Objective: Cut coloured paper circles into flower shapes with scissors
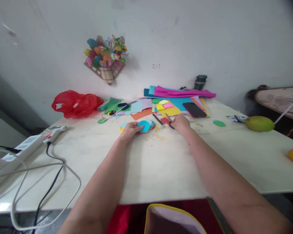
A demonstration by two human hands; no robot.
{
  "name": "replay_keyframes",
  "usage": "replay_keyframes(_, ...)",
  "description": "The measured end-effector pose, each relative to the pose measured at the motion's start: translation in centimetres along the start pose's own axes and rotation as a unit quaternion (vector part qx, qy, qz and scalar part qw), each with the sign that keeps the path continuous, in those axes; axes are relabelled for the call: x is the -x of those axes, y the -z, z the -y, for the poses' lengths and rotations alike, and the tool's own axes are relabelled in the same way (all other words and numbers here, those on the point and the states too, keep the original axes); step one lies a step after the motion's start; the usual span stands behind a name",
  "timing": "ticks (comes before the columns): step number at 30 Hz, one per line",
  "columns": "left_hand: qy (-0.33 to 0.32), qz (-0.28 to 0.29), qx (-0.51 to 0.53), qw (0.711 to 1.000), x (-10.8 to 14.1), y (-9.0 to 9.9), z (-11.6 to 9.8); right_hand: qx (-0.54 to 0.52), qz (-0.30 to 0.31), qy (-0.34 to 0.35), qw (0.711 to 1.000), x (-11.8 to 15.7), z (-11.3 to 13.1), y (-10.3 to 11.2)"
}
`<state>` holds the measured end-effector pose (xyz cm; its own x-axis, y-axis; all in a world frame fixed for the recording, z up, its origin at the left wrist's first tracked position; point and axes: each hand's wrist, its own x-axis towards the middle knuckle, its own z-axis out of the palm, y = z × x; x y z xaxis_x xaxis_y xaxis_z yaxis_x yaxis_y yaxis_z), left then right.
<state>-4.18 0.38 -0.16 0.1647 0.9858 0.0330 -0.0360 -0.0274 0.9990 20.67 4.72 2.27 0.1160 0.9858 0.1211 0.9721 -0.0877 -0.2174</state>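
Observation:
My left hand (131, 131) pinches a round blue paper disc (144, 126) at its left edge, low over the table. Behind that disc lie more paper pieces, partly hidden by it. Over to the right, my right hand (181, 124) is closed around the handles of a pair of scissors (169, 118); the blades point up and to the left, slightly apart. Between the hands are a dark pen (158, 120), a red paper piece (165, 120) and small yellow paper scraps (158, 137).
Colored paper sheets (179, 104) lie at the back with a phone (194, 109) and dark-handled scissors (124, 105). A red plastic bag (75, 103) sits back left. Power strips (24, 149) and loose cables occupy the left side. A green mango (259, 123) is at right.

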Motion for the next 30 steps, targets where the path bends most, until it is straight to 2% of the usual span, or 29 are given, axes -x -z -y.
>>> replay_keyframes(3, -0.007, -0.008, -0.006, 1.0, 0.0, -0.1, 0.0, -0.007, 0.021, 0.015, 1.0, 0.2, -0.1, 0.4)
replay_keyframes(6, -0.008, -0.013, -0.03, 0.999, 0.1, -0.2, -0.2, -0.001, -0.014, 0.036, 0.999, 0.7, 0.6, 0.5)
replay_keyframes(9, -0.001, -0.006, -0.092, 0.996, 0.2, -0.2, -0.3, 0.002, -0.054, 0.097, 0.994, 1.3, 1.9, 0.0)
replay_keyframes(12, 0.002, 0.0, -0.13, 0.991, 0.1, -0.1, -0.3, 0.021, -0.044, 0.138, 0.989, 1.7, 3.4, -1.0)
replay_keyframes(16, -0.011, 0.006, -0.154, 0.988, -0.2, 0.1, 0.2, 0.048, -0.044, 0.157, 0.985, 1.5, 4.4, -2.3)
replay_keyframes(21, -0.015, 0.002, -0.199, 0.98, -0.4, 0.4, 0.5, 0.036, -0.047, 0.156, 0.986, 0.8, 4.3, -2.9)
replay_keyframes(24, -0.003, 0.003, -0.191, 0.981, -0.5, 0.4, 0.5, -0.043, -0.059, 0.137, 0.988, 0.3, 3.9, -2.8)
replay_keyframes(26, -0.002, 0.006, -0.187, 0.982, -0.5, 0.5, 0.5, -0.156, -0.055, 0.124, 0.978, 0.0, 3.6, -2.7)
replay_keyframes(28, -0.004, 0.009, -0.191, 0.982, -0.6, 0.4, 0.6, -0.308, -0.026, 0.108, 0.945, -0.1, 3.5, -2.6)
replay_keyframes(30, 0.001, 0.008, -0.198, 0.98, -0.6, 0.3, 0.6, -0.463, 0.014, 0.079, 0.883, 0.2, 3.6, -2.4)
